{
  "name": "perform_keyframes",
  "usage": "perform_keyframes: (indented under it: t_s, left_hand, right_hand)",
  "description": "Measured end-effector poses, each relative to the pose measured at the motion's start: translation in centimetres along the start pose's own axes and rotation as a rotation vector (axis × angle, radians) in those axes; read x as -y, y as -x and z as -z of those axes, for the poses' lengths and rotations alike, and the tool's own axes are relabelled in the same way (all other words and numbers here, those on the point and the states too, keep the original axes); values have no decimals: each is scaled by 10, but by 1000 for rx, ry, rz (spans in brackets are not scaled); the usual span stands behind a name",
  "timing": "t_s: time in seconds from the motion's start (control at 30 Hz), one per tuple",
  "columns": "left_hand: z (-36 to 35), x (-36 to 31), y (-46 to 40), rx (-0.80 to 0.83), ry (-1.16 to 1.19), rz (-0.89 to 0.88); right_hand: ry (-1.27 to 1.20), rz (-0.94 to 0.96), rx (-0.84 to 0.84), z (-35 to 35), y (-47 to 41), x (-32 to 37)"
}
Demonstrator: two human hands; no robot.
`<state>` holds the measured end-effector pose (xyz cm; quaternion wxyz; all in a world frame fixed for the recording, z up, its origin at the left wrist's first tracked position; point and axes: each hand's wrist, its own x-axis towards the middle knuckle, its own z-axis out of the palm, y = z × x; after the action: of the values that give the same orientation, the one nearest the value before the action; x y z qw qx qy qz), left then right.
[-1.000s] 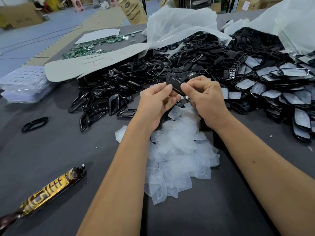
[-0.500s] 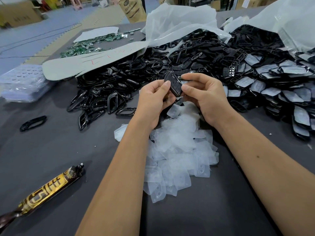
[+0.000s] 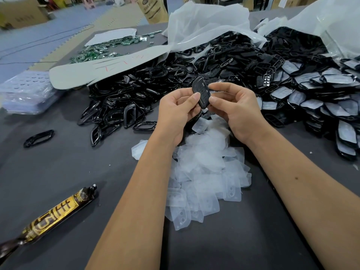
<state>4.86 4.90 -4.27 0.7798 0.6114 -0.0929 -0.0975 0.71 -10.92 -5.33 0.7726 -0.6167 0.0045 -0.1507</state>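
Holds a black key-fob shell [image 3: 201, 94] up between both hands, raised off the dark grey counter [image 3: 58, 168] and in front of the near edge of a heap of black frames [image 3: 124, 106]. Pinches its lower left edge with the left hand [image 3: 178, 112], thumb tip on the front face, other fingers curled behind. Pinches its right side with the right hand [image 3: 233, 110], thumb and forefinger on the rim, remaining fingers curled underneath. Looks matte black and elongated, rounded at the top and narrowing toward the bottom, stood nearly upright with the top leaning slightly left; shows thin pale lines on the front that divide it into button fields. Below the hands, on the counter, a pile of translucent plastic pieces [image 3: 204, 172]. To the right, a mound of black shells with pale film [image 3: 321, 98]. Near the left edge, well apart from the hands, a gold-and-black tube [image 3: 52, 215] lying at a slant.
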Motion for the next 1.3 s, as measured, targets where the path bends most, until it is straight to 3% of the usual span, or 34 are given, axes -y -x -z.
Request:
perform_keyframes:
  t_s: [0.47, 0.83, 1.17, 1.3]
  left_hand:
    - [-2, -5, 4, 62, -157, 43]
    - [-11, -12, 10, 107, 11, 112]
    - [-17, -13, 11, 76, 7, 24]
    - [-25, -12, 12, 92, -120, -76]
  right_hand:
    - [-125, -92, -2, 0, 0, 4]
    - [-359, -158, 67, 5, 0, 7]
    - [-298, -80, 15, 7, 5, 17]
    - [-124, -32, -32, 16, 13, 19]
